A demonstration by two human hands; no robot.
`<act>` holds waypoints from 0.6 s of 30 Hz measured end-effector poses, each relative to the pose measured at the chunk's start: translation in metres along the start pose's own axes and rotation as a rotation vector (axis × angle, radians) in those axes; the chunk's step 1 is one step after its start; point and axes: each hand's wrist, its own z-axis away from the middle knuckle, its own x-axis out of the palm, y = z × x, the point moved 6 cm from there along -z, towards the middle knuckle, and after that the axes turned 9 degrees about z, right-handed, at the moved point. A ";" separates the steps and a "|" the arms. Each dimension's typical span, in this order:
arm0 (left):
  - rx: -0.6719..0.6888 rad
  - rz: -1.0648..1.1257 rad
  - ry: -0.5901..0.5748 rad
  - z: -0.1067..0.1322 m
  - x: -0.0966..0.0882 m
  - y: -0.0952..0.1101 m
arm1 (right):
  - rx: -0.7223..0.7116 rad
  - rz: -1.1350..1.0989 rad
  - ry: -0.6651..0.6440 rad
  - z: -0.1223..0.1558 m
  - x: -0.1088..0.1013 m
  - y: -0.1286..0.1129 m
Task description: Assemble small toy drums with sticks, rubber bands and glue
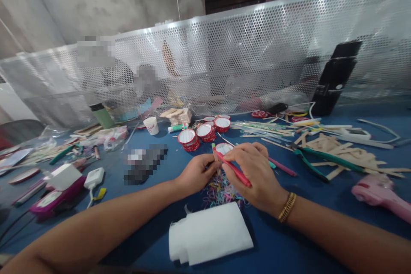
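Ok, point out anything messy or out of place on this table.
Colourful scraps lie tangled under the hands, left hand and right hand. Wooden sticks sprawl loosely around green pliers. Nothing looks broken.

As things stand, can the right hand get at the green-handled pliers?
Probably yes. The green-handled pliers lie uncovered on the blue table, just right of the right hand, with nothing between. But that hand is holding a red pen, so it isn't free.

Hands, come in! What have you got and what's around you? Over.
Left hand and right hand both on small red-rimmed cup; right grips red stick. Coloured bands underneath. White foam block nearest.
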 end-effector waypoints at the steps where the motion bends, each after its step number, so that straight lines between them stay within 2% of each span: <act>1: 0.004 -0.006 0.001 0.000 0.000 0.000 | 0.006 0.006 0.000 0.000 0.001 0.001; 7: 0.025 -0.059 0.006 0.001 -0.002 0.003 | 0.054 0.014 0.037 0.001 0.000 0.006; 18: 0.012 -0.011 -0.008 0.000 0.000 0.001 | 0.010 -0.009 0.009 -0.001 -0.001 0.000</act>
